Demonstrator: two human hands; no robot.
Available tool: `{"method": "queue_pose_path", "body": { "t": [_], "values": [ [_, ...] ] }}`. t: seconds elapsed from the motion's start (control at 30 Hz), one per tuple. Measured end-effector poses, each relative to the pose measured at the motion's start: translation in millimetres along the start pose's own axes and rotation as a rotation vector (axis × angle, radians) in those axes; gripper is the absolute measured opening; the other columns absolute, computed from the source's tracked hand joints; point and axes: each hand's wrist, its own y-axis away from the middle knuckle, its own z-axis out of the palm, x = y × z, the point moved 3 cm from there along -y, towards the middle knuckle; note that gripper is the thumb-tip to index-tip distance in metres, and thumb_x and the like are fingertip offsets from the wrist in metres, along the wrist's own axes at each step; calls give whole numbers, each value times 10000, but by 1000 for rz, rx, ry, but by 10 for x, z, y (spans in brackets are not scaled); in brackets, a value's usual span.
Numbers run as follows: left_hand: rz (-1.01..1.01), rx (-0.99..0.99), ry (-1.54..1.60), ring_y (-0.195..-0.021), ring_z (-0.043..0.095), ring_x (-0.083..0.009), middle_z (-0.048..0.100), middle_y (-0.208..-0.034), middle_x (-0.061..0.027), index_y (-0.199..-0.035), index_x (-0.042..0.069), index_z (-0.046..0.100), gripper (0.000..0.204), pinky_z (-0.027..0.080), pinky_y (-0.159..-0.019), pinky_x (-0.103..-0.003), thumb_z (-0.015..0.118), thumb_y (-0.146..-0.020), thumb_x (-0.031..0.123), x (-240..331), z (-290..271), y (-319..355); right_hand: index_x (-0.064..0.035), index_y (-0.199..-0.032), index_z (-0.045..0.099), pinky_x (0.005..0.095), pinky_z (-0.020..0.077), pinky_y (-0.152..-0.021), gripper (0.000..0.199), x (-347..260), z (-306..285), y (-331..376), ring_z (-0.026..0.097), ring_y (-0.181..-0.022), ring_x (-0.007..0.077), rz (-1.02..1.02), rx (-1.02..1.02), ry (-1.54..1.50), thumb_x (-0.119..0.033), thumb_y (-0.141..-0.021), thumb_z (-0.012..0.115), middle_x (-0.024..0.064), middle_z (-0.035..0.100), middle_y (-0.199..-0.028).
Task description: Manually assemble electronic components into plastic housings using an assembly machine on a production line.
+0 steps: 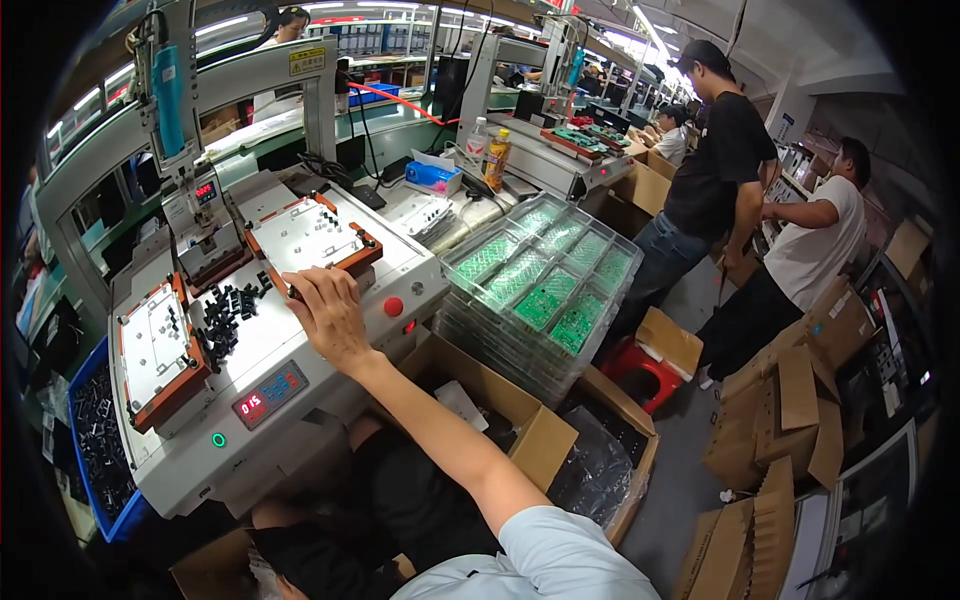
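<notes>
Head view: One hand (328, 312), taken by its arm's course from the lower right to be the right, is extended onto the white machine table (300, 345). Its fingers are held loosely together and bent down over the near corner of the orange-framed fixture (312, 238); whether anything small is pinched beneath them cannot be told. The left hand is not seen.

The fixture sits at the rear centre of the machine table, a pale plate with small dark clamps at its rim, tilted slightly to the table edges. A second orange-framed fixture (157, 350) lies at the left edge. Between the two, a loose heap of small black parts (228, 315) is spread just beside the hand.

It is judged that the step is best done with the fixture frame used as a rest and the part seated squarely. The red button (394, 307) at the right edge should be kept clear of the wrist.
</notes>
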Motion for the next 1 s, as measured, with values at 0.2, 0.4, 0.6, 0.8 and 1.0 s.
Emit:
{"method": "queue_pose_path", "body": {
  "t": [0.2, 0.4, 0.6, 0.8, 1.0],
  "values": [
    [-64, -34, 29, -1266, 407, -358, 428, -1389, -254, -1355, -103, 379, 480, 308, -1078, -370, 417, -1011, 231, -433, 36, -59, -123, -1245, 531, 400, 306, -999, 345, -56, 39, -29, 476, -1094, 229, -7, -15, -20, -248, -926, 567, 52, 530, -1134],
    [6, 151, 97, -1004, 566, -448, 605, -1050, -293, -1111, -50, 536, 296, 438, -859, -441, 386, -1000, 180, -304, 182, -22, -79, -1181, 567, 432, 324, -925, 320, 60, 52, -2, 498, -1052, 288, 11, -53, -10, -194, -883, 589, 109, 578, -1087],
    [-12, 216, 82, -915, 532, -512, 579, -916, -321, -979, -33, 511, 213, 427, -724, -504, 451, -980, 172, 17, 58, 28, -92, -1224, 572, 402, 299, -1002, 334, -56, -9, -30, 483, -1122, 262, 15, -97, 56, -222, -916, 577, 95, 584, -1162],
    [-6, 217, 22, -850, 532, -528, 578, -855, -317, -958, -26, 495, 218, 420, -679, -527, 452, -981, 186, 76, 7, 64, -91, -1218, 572, 388, 277, -1035, 325, -72, 65, 3, 460, -1165, 244, 65, -128, 18, -254, -937, 567, 69, 584, -1176],
    [-41, 204, 27, -868, 540, -519, 583, -876, -319, -971, -25, 504, 222, 428, -689, -523, 459, -978, 192, 73, 39, 48, -91, -1212, 571, 385, 272, -1035, 322, -49, 30, -15, 459, -1166, 241, 70, -131, 42, -271, -945, 555, 75, 583, -1175]
  ]
}}
